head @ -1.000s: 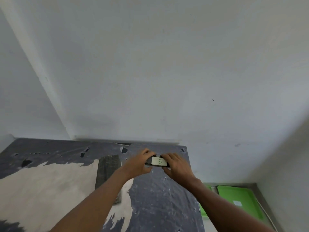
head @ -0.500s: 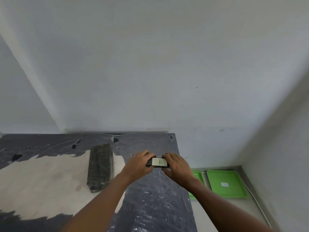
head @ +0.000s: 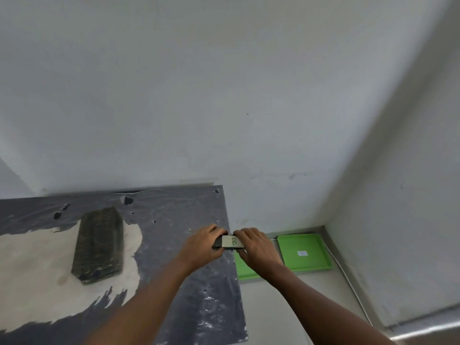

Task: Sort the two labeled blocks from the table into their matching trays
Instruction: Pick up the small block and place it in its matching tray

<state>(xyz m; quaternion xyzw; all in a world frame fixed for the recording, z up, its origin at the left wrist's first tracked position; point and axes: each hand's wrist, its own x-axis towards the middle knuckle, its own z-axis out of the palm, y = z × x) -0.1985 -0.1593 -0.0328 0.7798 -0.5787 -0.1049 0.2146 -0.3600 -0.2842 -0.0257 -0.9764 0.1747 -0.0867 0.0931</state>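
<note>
A dark ridged block (head: pixel 98 245) lies alone on the scuffed worktop (head: pixel 174 220), well apart from the hands; two green trays sit beyond its right edge, the right tray (head: pixel 302 252) bearing a small white label, unreadable; the left tray (head: pixel 242 268) is partly hidden by the right hand (head: pixel 258 247); a block (head: pixel 230 242) labelled "B" is clamped between left hand (head: pixel 202 246) and right hand, both grips closed on its ends, above the worktop's edge.

Left green tray (head: pixel 242 268) mostly hidden behind right hand (head: pixel 258 247); right tray's white label (head: pixel 302 253) too small to read.
</note>
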